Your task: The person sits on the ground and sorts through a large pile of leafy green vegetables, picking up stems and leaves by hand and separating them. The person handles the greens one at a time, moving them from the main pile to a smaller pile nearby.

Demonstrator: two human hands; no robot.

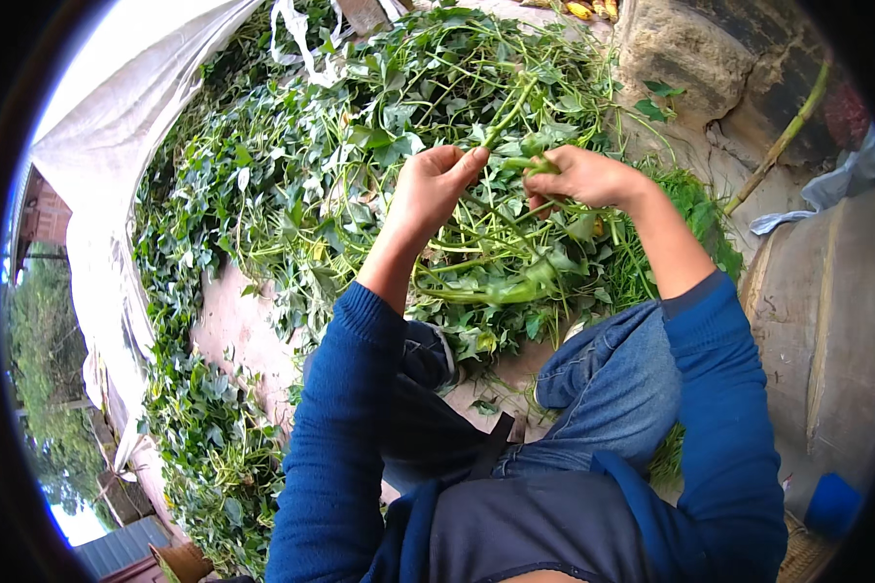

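Observation:
My left hand point(432, 188) pinches a thick green vine stem point(512, 113) between thumb and fingers; the stem points up and away from me. Close beside it on the right, my right hand point(587, 177) is closed around short green stems point(536, 166). Thinner stems hang beneath both hands, and a blurred green bundle point(503, 290) lies or hangs lower down, above my feet. A broad heap of leafy green vines point(284, 182), like sweet potato vines, spreads over the floor in front and to the left.
A white sheet point(102, 153) hangs along the left. Fine green grass point(700, 211) lies right of the vines. A cane stalk point(780, 146) leans near an earthen block point(682, 65). Yellow corn cobs point(582, 10) lie at the top. A blue plastic object point(833, 504) sits lower right.

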